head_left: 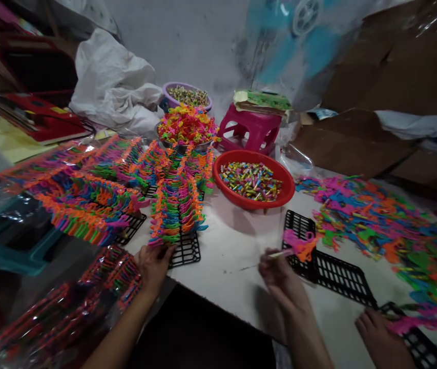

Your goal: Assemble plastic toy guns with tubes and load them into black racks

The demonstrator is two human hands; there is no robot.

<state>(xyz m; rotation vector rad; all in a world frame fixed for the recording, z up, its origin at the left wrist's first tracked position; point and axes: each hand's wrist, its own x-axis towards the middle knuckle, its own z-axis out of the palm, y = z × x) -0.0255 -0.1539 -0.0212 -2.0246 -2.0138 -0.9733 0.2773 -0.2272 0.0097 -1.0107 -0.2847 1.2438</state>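
Observation:
My left hand (152, 264) is closed at the near end of a black plastic grid rack (185, 250), fingertips pinched on a small bright plastic piece in the lowest row. Tight rows of colourful plastic pieces (175, 197) stand along that rack. My right hand (279, 274) is raised over the table at the right, its fingers pinched round a thin stick-like end of a few pink and orange plastic pieces (300, 245). Just behind them lies a second black grid rack (298, 223). Exact shapes of the pieces are blurred.
A red basin (254, 154) of small shiny pieces stands mid-table. Another person's hand (377, 333) touches pink pieces at lower right. Loose colourful pieces (379, 220) spread over the right side. Bagged filled racks (83, 189) lie left; a pink stool (249, 125) is behind.

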